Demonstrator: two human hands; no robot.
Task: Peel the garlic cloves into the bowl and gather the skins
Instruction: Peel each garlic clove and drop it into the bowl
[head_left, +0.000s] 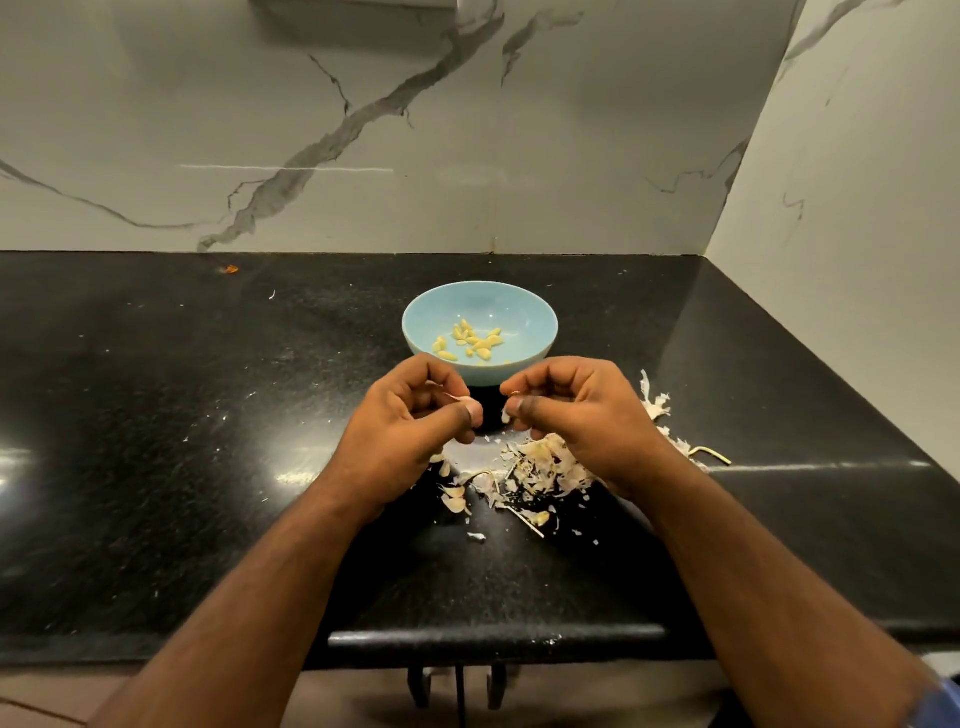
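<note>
Peeled cloves (470, 340) in blue bowl (524, 306)

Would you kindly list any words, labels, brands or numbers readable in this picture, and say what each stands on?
None: no text shows anywhere.
The blue bowl is plain, with no print.
The black counter and the marble wall bear only speckles and veins.
</note>
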